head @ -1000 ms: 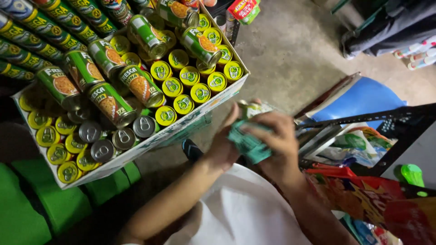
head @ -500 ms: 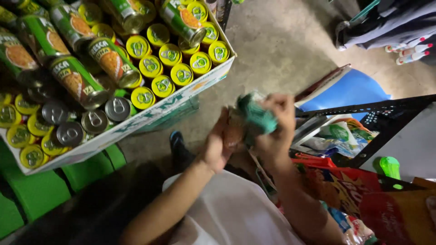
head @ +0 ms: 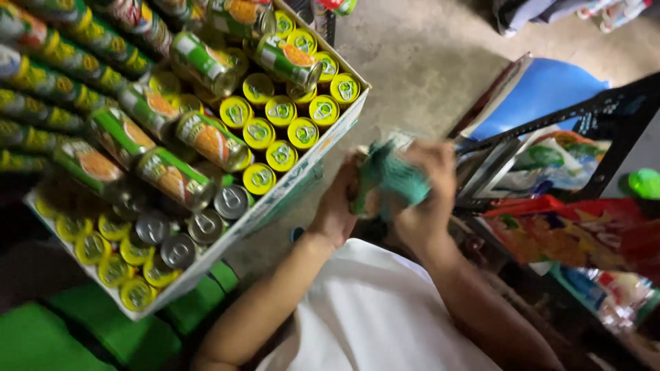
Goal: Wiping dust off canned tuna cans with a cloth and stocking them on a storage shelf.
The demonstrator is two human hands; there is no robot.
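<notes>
Both my hands meet in the middle of the view around a small green packet (head: 389, 177), blurred by motion. My left hand (head: 339, 206) grips its left side. My right hand (head: 427, 199) closes over its right side and top. Just left of my hands stands a shallow cardboard tray (head: 289, 191) packed with upright cans (head: 280, 110) with yellow lids, plus a few silver-topped ones (head: 206, 225). Green cans with orange pictures (head: 210, 141) lie on their sides on top of them.
A black plastic crate (head: 605, 110) with bagged goods sits to the right, a blue board (head: 543, 89) leaning behind it. Red and orange snack packets (head: 584, 237) lie lower right. Green plastic (head: 41, 340) shows under the tray. Bare concrete floor (head: 426, 62) lies beyond my hands.
The view has shifted, so the tray of cans sits further left and lower. My hands stay together on the green packet, working it; it looks more crumpled and blurred now.
</notes>
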